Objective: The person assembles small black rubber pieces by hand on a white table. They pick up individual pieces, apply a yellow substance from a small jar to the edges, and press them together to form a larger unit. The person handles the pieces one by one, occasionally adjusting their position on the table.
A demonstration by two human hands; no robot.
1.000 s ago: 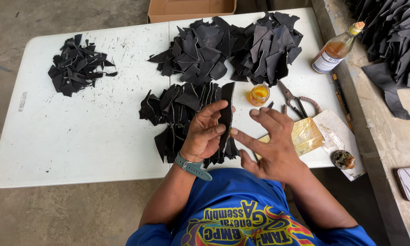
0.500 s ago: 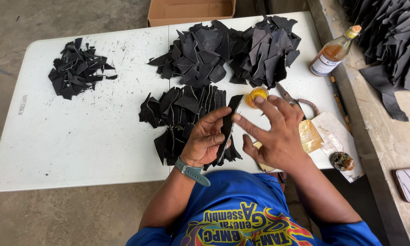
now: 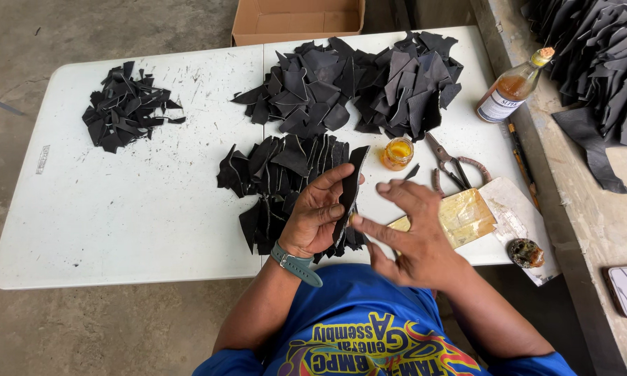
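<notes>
Two hands — left hand [image 3: 317, 219] grip closed on black leather strip [image 3: 349, 188], right hand [image 3: 407, 233] open, fingers spread

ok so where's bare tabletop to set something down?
Free: the wide stretch of white table between the small black pile and the centre pile. Crowded: the right end, with jar, pliers, bottle and both hands.

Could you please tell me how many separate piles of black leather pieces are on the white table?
4: one far-left pile, two adjoining back piles, and one front pile by the left hand. More pieces lie on the bench at right.
</notes>
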